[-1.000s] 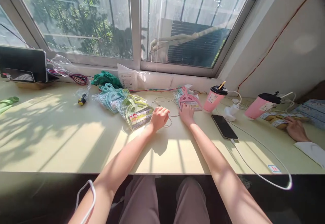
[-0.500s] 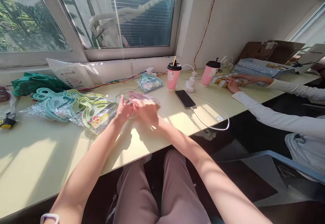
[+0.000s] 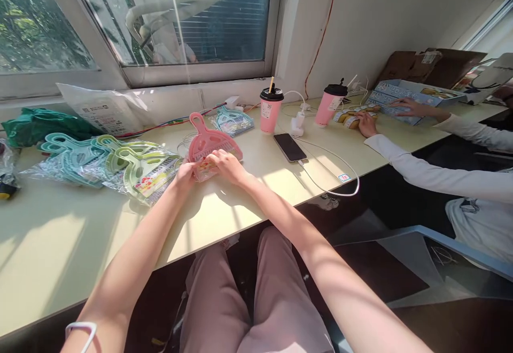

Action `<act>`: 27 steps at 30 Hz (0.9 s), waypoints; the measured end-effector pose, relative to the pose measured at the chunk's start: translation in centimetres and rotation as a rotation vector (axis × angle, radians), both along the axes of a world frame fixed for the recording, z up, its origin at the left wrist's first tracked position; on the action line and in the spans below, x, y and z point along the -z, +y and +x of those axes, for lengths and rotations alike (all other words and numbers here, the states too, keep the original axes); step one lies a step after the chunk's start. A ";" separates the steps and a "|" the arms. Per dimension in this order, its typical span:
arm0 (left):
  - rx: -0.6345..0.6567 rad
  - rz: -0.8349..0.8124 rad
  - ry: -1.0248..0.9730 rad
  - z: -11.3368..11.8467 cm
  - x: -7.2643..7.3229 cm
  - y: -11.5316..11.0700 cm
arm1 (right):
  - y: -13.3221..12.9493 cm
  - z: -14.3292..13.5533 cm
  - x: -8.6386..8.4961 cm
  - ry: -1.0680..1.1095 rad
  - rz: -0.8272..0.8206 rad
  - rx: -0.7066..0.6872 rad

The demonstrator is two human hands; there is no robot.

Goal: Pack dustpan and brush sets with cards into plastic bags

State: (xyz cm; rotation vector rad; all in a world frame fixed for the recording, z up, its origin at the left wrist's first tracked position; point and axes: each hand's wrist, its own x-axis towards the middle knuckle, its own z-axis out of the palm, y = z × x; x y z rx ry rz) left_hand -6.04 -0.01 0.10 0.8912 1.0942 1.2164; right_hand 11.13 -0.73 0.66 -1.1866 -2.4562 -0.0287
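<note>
A small pink dustpan with a brush, in clear packaging, is tilted up over the table with its looped handle pointing away from me. My left hand grips its lower left corner. My right hand is closed on its lower front edge, fingers curled over the printed card. Left of my hands lie several bagged green dustpans and, beyond them, blue ones. Behind the pink one rests another bagged blue dustpan set.
A pink cup, a charging phone and a white charger stand to the right, with a second pink cup beyond. A co-worker's hand touches yellowish rolls near a blue box. A green bag lies far left.
The pink dustpan has been raised from lying low behind my hands to a tilted-up position. My right hand has shifted onto its front edge. The co-worker's farther hand has moved toward the blue box.
</note>
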 end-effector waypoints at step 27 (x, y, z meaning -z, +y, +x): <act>-0.350 -0.029 -0.341 -1.3 -0.9 1.3 | 0.3 1.3 -0.5 0.045 0.074 -0.023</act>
